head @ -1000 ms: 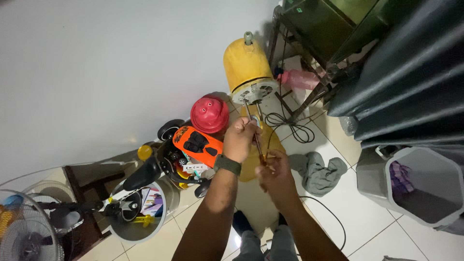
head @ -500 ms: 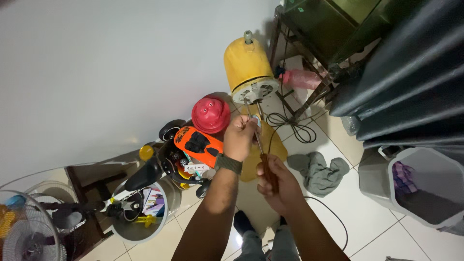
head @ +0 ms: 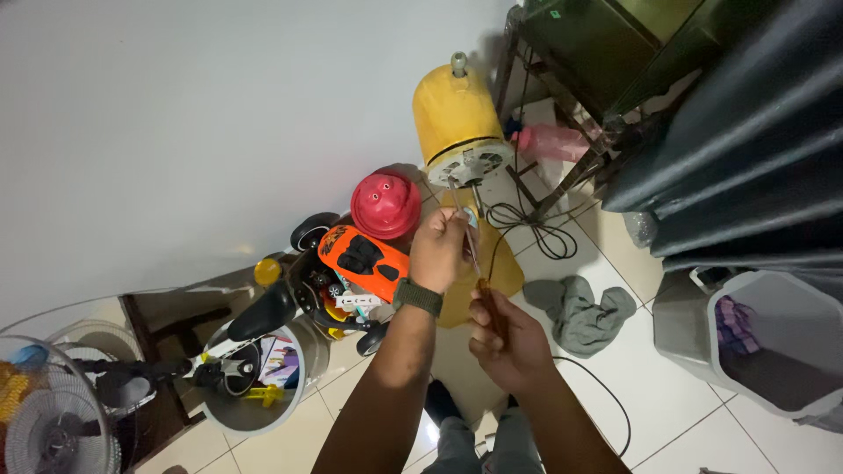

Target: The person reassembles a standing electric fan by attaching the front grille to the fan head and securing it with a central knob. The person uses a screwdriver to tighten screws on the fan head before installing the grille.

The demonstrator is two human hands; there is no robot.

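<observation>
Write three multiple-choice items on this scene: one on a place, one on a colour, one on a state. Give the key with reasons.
1. Where does the grey rag lie?
A. on the white floor tiles
B. inside the grey bin
C. on the fan motor

2. What colour is the fan motor housing?
A. blue
B. yellow
C. green

3. How is the screwdriver held?
A. lying loose on the floor
B. in the left hand alone
C. handle in the right hand, shaft steadied by the left hand

Key: 1 A, the rag is crumpled on the tiles beside the grey bin. 2 B, the housing is plainly yellow. 3 C, the right fist wraps the brown handle while the left fingers pinch the shaft.
</observation>
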